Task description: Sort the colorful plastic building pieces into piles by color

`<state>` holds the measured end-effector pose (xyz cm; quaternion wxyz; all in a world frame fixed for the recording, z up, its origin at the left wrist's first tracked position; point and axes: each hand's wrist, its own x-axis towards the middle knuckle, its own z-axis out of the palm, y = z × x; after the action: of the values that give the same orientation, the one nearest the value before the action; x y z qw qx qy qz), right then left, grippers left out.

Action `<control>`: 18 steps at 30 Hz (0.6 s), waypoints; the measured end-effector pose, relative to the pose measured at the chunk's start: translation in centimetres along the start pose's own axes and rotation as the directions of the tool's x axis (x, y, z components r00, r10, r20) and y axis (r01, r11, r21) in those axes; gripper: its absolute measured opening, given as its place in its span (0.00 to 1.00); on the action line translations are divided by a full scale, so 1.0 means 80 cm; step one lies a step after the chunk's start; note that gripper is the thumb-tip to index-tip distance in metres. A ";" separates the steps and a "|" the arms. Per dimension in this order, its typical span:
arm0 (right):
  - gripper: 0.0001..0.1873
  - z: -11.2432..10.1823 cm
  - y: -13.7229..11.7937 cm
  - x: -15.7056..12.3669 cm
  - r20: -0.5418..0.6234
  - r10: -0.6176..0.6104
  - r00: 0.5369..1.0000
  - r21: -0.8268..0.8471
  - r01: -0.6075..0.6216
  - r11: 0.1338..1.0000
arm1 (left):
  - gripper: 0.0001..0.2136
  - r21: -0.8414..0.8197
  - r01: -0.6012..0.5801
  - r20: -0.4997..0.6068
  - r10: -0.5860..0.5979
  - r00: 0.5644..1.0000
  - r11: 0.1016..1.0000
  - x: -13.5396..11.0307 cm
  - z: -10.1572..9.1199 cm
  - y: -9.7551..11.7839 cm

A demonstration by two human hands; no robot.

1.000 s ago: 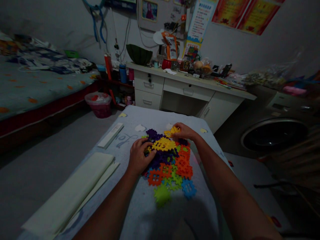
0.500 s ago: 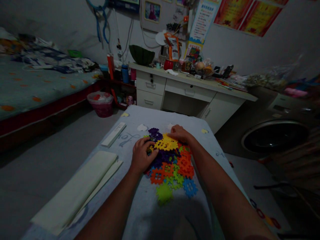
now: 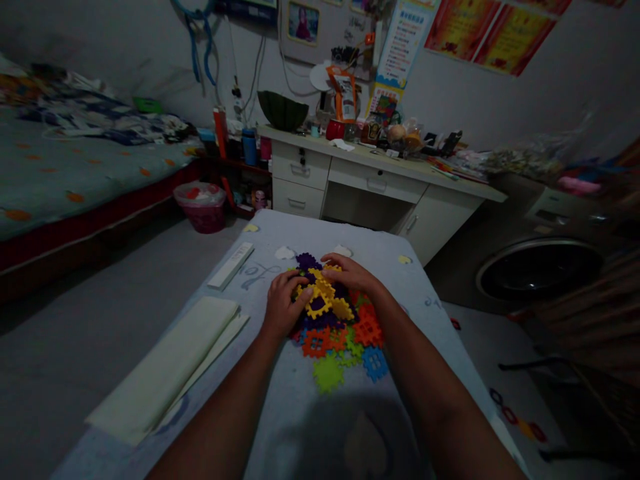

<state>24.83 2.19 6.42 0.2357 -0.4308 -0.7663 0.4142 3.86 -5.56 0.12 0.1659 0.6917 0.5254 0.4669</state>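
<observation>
Observed from where I stand: two bare hands at work on a table (image 3: 380, 241), over a heap of notched plastic pieces. The left hand (image 3: 283, 303) is half curled, fingers bent and thumb laid at the left edge of the yellow pieces (image 3: 319, 300). The right hand (image 3: 353, 273) reaches in from the other side, fingers stretched over the far right of the same pieces, thumb below them. Both appear to be in contact; whether either has a firm grip I cannot tell.

The yellow pieces sit between the hands, on top of the heap, some of them tilted. Purple pieces (image 3: 307, 261) show beyond the left fingertips and also beneath the yellow. Orange pieces (image 3: 369, 327) lie just below the right hand, partly behind its forearm. Nearer the person than both hands are a green piece (image 3: 329, 373) and a blue piece (image 3: 375, 363), the latter close beside the right forearm.

Left of the left hand, well apart from it: a narrow white box (image 3: 232, 265) and, nearer the person, a folded cloth (image 3: 167, 367). Beyond both hands stands a cluttered desk (image 3: 350, 180).
</observation>
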 end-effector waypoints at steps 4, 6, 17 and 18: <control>0.23 0.011 -0.024 -0.023 0.000 -0.042 0.999 -0.055 0.042 0.998 | 0.15 -0.037 0.014 -0.017 -0.015 1.000 0.999 -0.001 -0.001 -0.003; 0.20 0.014 -0.032 -0.038 0.002 -0.096 0.995 -0.147 0.095 0.984 | 0.16 -0.038 0.025 -0.030 -0.027 0.999 0.999 -0.001 -0.002 -0.002; 0.17 0.018 -0.007 -0.134 -0.243 -0.054 0.969 -0.357 -0.038 0.934 | 0.18 0.232 -0.063 0.208 0.014 0.978 0.971 -0.011 -0.007 0.028; 0.16 0.017 0.002 -0.141 -0.309 -0.043 0.950 -0.357 -0.074 0.931 | 0.18 0.256 -0.077 0.244 0.013 0.970 0.964 -0.012 -0.008 0.031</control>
<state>29.82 -8.02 5.49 0.2667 -0.5329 -0.7794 0.1936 4.79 -7.57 1.77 0.1241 0.7708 0.5429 0.3094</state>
